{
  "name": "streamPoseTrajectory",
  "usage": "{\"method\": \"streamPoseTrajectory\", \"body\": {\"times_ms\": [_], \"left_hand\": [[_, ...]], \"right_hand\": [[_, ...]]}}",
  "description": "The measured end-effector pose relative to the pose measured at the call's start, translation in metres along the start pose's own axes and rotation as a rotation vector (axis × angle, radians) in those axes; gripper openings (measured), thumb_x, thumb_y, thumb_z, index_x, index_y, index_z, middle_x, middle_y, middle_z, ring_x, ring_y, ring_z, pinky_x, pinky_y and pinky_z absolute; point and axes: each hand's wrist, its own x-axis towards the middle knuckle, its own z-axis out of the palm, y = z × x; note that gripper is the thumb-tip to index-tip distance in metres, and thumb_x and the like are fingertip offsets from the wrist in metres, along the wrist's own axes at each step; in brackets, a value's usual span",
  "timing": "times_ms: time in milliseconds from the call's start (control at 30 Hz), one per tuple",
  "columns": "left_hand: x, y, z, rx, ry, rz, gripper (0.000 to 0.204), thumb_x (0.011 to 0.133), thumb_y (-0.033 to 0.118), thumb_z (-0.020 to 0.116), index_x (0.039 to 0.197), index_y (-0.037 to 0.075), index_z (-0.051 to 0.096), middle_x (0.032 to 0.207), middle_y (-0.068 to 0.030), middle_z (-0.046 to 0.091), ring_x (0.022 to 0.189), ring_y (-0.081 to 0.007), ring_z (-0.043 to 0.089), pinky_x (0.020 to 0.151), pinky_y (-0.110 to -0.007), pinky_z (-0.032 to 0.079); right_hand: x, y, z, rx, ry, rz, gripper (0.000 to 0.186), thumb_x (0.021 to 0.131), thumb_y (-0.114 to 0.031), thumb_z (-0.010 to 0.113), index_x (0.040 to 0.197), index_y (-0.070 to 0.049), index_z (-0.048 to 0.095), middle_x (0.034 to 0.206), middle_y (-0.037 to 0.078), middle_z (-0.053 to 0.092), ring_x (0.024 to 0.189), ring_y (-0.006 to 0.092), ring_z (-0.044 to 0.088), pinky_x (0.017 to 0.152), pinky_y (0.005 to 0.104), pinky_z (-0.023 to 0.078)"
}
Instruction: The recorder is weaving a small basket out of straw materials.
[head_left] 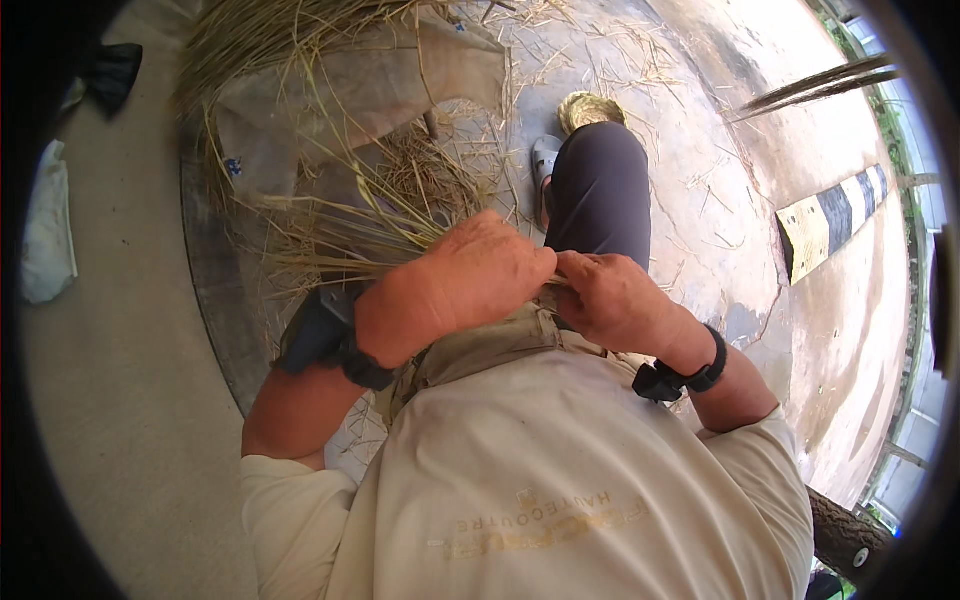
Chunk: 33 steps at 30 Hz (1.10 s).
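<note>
My left hand (470,268) is closed around a bunch of dry straw (345,240), whose loose stalks fan out to the left. Close beside it, my right hand (608,290) pinches with thumb and finger; a short bit of straw shows between the two hands, just above my lap. Both hands nearly touch at the fingertips. Most of what lies inside the fists is hidden. A larger heap of long straw (235,60) lies at the upper left, partly over a pale cloth (350,105).
A round coiled straw piece (590,110) lies beyond my right knee (600,190). Loose straw bits litter the floor. A black-and-white striped block (835,220) sits at the right, below a bundle of thin stalks (820,90). A white bag (48,225) rests far left.
</note>
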Motion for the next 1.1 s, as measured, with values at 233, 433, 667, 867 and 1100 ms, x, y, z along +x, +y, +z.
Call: {"method": "streamPoseTrajectory", "body": {"times_ms": [233, 433, 667, 867, 1100], "left_hand": [[-0.007, 0.016, -0.012, 0.279, 0.267, -0.022, 0.009, 0.083, 0.012, 0.066, 0.089, 0.011, 0.061, 0.083, -0.0045, 0.058, 0.081, -0.0217, 0.065, 0.069, -0.033, 0.057], [-0.014, 0.023, -0.023, 0.345, 0.252, -0.065, 0.01, 0.084, 0.012, 0.067, 0.088, 0.01, 0.058, 0.082, -0.0037, 0.057, 0.079, -0.0191, 0.064, 0.063, -0.031, 0.057], [-0.012, 0.029, -0.037, 0.445, 0.293, -0.099, 0.01, 0.087, 0.014, 0.066, 0.086, 0.011, 0.057, 0.081, -0.0031, 0.056, 0.076, -0.0183, 0.063, 0.06, -0.031, 0.055], [-0.009, 0.03, -0.035, 0.435, 0.355, -0.104, 0.02, 0.088, 0.015, 0.065, 0.105, 0.004, 0.066, 0.083, -0.0035, 0.056, 0.081, -0.0188, 0.06, 0.064, -0.032, 0.051], [-0.021, 0.037, -0.043, 0.151, 0.458, -0.123, 0.036, 0.092, 0.019, 0.07, 0.121, 0.0, 0.063, 0.1, -0.0094, 0.066, 0.098, -0.0271, 0.06, 0.083, -0.04, 0.045]], "right_hand": [[0.003, 0.003, 0.004, 0.247, 0.248, 0.001, 0.037, 0.089, -0.004, 0.065, 0.125, 0.002, 0.06, 0.089, 0.021, 0.069, 0.078, 0.0389, 0.068, 0.071, 0.0446, 0.055], [0.0, 0.004, 0.005, 0.686, 0.13, 0.166, 0.036, 0.1, -0.014, 0.063, 0.131, 0.004, 0.059, 0.083, 0.006, 0.064, 0.068, 0.0129, 0.059, 0.065, 0.0315, 0.051], [0.004, -0.008, 0.006, 1.046, 0.152, 0.239, 0.04, 0.11, -0.039, 0.057, 0.115, 0.0, 0.064, 0.077, -0.006, 0.051, 0.067, 0.0033, 0.045, 0.059, 0.0232, 0.04], [0.009, -0.008, 0.011, 0.966, 0.252, 0.253, 0.038, 0.112, -0.037, 0.054, 0.098, -0.003, 0.063, 0.074, -0.007, 0.046, 0.067, 0.003, 0.04, 0.057, 0.0243, 0.036], [0.013, -0.008, 0.013, 0.753, 0.394, 0.081, 0.032, 0.111, -0.029, 0.057, 0.1, 0.0, 0.066, 0.074, 0.001, 0.052, 0.068, 0.0095, 0.045, 0.06, 0.0299, 0.043]]}}
